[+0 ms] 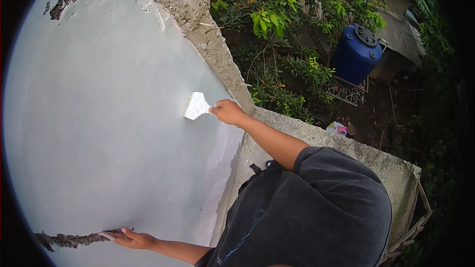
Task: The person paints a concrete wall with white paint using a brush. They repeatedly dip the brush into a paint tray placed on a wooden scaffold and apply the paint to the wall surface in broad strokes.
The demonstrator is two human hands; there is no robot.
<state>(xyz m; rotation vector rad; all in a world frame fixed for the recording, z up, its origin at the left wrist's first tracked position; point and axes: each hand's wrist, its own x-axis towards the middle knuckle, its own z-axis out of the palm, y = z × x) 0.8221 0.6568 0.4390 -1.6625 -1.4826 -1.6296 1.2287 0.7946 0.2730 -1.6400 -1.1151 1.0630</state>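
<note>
My right hand (228,112) is closed around the handle of a wide flat paint brush (197,106), white and smeared with paint. Its bristles point left and lie against or close to a large pale grey-blue wall (109,118). My left hand (132,239) rests at the lower left by a dark, rough crack (74,240) in that wall. Its fingers are stretched out along the crack, with the thumb apart; the fingertips look whitish. Nothing shows in this hand.
Rough bare concrete (208,29) borders the wall, and a concrete ledge (326,136) runs beside my body. Beyond stand leafy trees (277,20), a blue water tank (357,54) on a metal stand, and a roofed building (400,24). Wooden sticks (413,227) lie at the lower right.
</note>
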